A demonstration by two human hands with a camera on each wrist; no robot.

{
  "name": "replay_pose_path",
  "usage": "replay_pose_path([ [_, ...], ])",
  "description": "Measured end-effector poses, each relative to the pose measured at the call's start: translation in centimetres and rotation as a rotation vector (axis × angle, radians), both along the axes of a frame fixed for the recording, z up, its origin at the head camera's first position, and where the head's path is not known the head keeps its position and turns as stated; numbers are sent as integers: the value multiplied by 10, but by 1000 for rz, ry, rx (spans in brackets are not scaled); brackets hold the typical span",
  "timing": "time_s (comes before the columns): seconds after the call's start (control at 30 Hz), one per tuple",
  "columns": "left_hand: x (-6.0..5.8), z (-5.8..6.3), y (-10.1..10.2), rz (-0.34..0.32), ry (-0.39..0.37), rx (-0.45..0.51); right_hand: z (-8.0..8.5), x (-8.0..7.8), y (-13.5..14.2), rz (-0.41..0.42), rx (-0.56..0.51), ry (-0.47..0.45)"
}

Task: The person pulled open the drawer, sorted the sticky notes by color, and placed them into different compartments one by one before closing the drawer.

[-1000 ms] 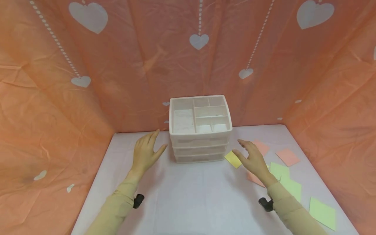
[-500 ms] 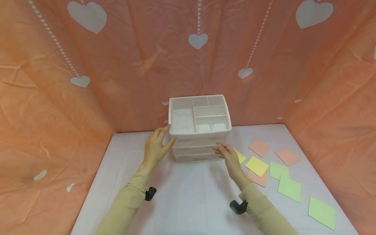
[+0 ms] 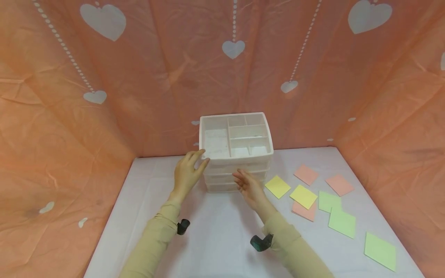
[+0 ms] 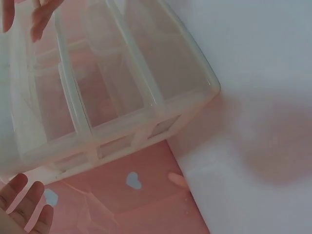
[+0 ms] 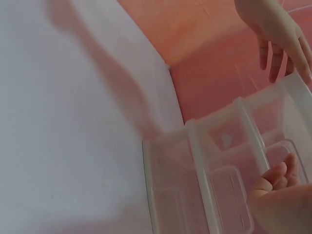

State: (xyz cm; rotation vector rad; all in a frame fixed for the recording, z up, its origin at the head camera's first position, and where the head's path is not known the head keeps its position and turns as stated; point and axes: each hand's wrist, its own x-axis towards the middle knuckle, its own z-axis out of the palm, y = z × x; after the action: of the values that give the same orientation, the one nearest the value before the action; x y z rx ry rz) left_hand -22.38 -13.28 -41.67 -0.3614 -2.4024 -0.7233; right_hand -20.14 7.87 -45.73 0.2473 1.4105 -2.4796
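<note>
A white translucent drawer organizer (image 3: 236,152) with three drawers and a divided top tray stands at the back of the white table (image 3: 215,231). My left hand (image 3: 189,172) rests with straight fingers against its left front corner, near the top rim. My right hand (image 3: 248,185) reaches to the drawer fronts, fingers relaxed and touching the lower drawers. In the right wrist view the right hand's fingertips (image 5: 278,178) lie by a drawer's handle recess, and the left hand (image 5: 280,34) shows at the upper right. The left wrist view looks through the organizer (image 4: 122,97) from the side.
Several sticky notes lie on the table right of the organizer: yellow (image 3: 277,186), pink (image 3: 306,174) and green (image 3: 342,222) among them. Orange sheeting with white hearts (image 3: 104,19) walls in the back and both sides. A small black camera sits on each wrist.
My right hand has moved left from above the notes to the drawer fronts. My left hand has moved right and come against the organizer's left corner.
</note>
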Motion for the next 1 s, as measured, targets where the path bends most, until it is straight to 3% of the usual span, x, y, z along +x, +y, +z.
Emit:
replay_pose_path([
  [0.17,-1,-4,2,16,-38,12,0,-2,-6,-10,-76,-18],
  [0.47,-3,-5,3,1,-4,-11,1,-3,-8,-22,-171,-39],
  [1.0,-1,2,3,-23,-64,-18,1,2,-12,-50,-186,-85],
])
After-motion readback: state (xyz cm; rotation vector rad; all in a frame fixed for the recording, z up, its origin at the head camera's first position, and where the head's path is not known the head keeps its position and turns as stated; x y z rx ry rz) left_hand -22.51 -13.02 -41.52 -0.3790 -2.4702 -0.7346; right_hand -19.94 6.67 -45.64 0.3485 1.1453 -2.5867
